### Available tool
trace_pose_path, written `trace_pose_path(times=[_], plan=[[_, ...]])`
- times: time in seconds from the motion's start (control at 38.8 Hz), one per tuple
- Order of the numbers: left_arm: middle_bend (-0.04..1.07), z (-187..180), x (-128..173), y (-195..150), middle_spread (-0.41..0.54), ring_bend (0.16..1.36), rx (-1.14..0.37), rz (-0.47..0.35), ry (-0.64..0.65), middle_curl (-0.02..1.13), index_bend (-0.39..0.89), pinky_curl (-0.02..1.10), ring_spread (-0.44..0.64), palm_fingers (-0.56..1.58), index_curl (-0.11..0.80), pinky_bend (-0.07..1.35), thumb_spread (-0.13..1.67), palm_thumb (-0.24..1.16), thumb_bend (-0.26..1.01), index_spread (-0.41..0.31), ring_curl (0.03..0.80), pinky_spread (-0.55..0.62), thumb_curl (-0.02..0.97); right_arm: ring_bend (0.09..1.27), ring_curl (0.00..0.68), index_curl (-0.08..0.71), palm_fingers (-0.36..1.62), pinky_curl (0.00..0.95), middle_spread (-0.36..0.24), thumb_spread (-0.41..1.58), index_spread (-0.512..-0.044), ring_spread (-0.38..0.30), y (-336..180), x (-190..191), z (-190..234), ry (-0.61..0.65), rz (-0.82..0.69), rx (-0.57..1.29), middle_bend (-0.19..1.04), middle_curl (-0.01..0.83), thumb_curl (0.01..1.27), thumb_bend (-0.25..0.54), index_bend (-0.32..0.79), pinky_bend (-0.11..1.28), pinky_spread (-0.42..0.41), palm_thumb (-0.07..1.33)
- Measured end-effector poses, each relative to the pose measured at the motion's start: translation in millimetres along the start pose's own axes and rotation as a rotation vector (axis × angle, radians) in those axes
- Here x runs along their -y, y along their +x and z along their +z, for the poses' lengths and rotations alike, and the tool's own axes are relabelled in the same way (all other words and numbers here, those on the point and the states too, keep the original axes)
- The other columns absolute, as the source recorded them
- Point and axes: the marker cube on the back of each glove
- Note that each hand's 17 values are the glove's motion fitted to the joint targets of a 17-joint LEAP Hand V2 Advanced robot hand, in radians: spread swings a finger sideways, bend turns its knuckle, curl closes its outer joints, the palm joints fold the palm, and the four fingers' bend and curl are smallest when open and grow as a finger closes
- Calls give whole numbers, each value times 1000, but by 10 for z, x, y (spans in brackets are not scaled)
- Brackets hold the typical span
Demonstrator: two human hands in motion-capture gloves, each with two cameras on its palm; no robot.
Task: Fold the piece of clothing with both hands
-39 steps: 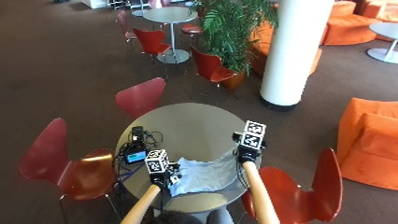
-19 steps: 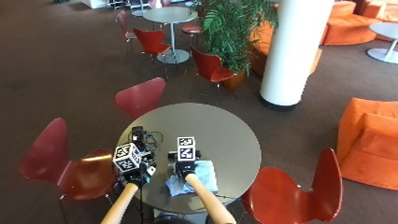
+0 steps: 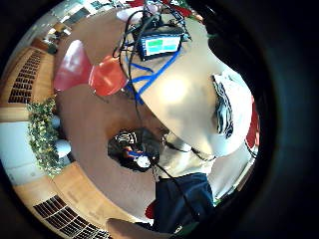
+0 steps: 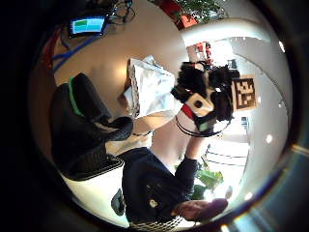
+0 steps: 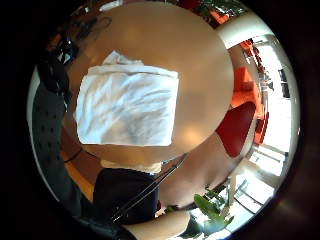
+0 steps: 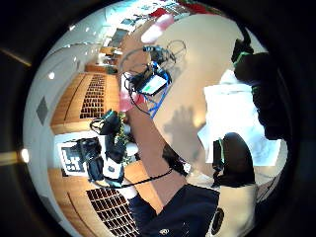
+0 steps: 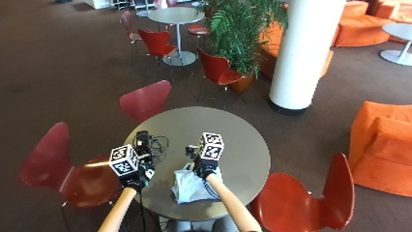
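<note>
Both hands hover over the table (image 7: pixel 244 140), left hand (image 7: pixel 136 178) and right hand (image 7: pixel 206 166); finger state unclear.

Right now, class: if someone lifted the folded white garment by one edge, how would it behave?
The garment would likely droop and unfold, since its wrinkled layers lie loosely stacked. It looks thin, so probably light. On the smooth round table, a push may slide or bunch it.

both hands' fingers hidden overhead
</note>
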Motion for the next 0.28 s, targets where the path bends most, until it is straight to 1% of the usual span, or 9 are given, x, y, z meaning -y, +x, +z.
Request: trace_pose_path(times=[0.1, 0.21, 0.28], plan=[[157, -60, 20, 37, 89, 530, 14, 5, 3, 318, 158, 363, 142, 426, 354, 372, 1359, 447, 45, -31, 322, 66, 439, 621, 448, 207, 1088, 405, -201, 748, -285, -269, 160, -157, -238, 41, 6, 3, 246, 485, 629, -24, 48, 704, -353, 964], [158, -86, 1, 80, 90, 526, 30, 15, 0, 316, 158, 364, 149, 426, 355, 372, 1361, 440, 34, -27, 321, 65, 445, 605, 441, 199, 1097, 397, -199, 771, -285, -266, 379, -195, -287, 81, 34, 16, 236, 483, 619, -26, 61, 692, -348, 963], [158, -69, 13, 91, 91, 525, 35, 20, 1, 315, 158, 365, 151, 426, 355, 371, 1356, 432, 24, -25, 321, 70, 449, 595, 438, 196, 1108, 392, -197, 783, -280, -266, 447, -264, -352, 108, 37, 17, 226, 481, 612, -27, 70, 685, -347, 961]])
